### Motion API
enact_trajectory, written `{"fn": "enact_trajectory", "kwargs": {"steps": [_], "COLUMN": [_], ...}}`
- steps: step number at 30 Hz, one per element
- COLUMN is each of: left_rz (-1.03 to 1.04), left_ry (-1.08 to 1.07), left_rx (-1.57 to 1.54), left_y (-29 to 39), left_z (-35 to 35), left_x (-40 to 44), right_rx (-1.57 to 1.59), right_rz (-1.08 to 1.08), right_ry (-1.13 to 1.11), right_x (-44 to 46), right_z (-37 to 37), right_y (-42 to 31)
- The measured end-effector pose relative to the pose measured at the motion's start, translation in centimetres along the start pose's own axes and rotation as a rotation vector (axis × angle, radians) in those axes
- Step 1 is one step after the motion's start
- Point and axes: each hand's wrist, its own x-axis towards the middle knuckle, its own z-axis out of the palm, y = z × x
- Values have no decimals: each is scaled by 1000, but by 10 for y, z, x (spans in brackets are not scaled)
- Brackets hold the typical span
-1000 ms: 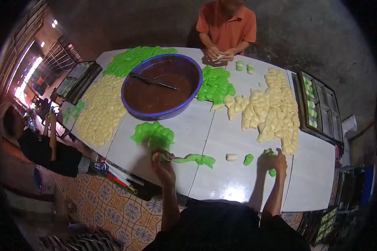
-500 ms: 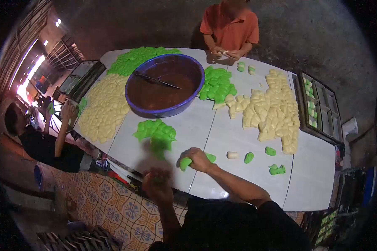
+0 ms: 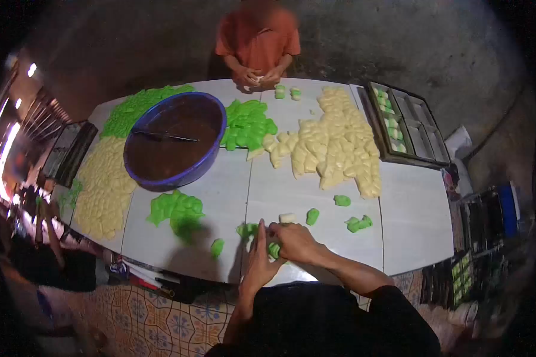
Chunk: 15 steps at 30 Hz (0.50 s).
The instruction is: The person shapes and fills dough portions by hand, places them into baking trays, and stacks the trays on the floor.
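A small lump of green dough (image 3: 273,250) sits between my two hands above the table's near edge. My left hand (image 3: 257,262) has it between the thumb and upright fingers. From the other side my right hand (image 3: 298,243) closes on the same lump with curled fingers, partly hiding it. Just beyond the hands lie another green dough piece (image 3: 246,229) and a short cream roll (image 3: 286,218). One green piece (image 3: 217,247) rests left of my left hand. More green pieces (image 3: 312,216) lie to the right.
A purple basin (image 3: 211,152) of brown liquid holds a dark stick. Cream dough pieces (image 3: 339,143) and green dough piles (image 3: 175,209) cover parts of the white table (image 3: 417,202). A divided tray (image 3: 420,119) stands at right. A person in orange (image 3: 259,44) works opposite; another is at left.
My left hand has come in from the left to meet my right hand. The green piece under my right hand now lies on the table. The camera has turned right.
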Motion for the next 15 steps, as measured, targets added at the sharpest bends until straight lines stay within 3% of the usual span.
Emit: {"fn": "enact_trajectory", "kwargs": {"steps": [1, 3, 5, 6, 7, 9, 11, 12, 13, 14, 15], "left_rz": [-7, 191, -159, -140, -318, -6, -93, -136, -183, -222, -261], "left_ry": [-62, -46, -339, -307, -174, -195, 68, 207, 158, 108, 57], "left_rx": [98, 128, -107, -492, -588, -1319, -1471, -1543, -1482, -1417, -1350], "left_y": [10, -18, -33, -61, -56, -110, -94, -82, -69, -54, -45], "left_z": [5, 22, 6, 6, -1, -9, -18, -22, -23, -24, -22], "left_x": [1, -6, -4, -10, -12, -10, -9, -9, -7, 0, 5], "right_rx": [0, -5, -145, 8, 104, 272, 760, 413, 65, -487, -228], "right_rz": [-11, -50, 71, 79, 29, 90, 118, 156, 182, 468, 345], "right_ry": [29, 99, -2, 57, 154, 253, 185, 183, 172, 106, 208], "right_x": [-8, -22, -47, -64, -81, -109, -123, -123, -124, -116, -106], "right_z": [0, -5, -22, -24, -33, -40, -28, -12, 8, 31, 31], "right_y": [10, 27, 51, 67, 76, 100, 133, 139, 142, 134, 124]}}
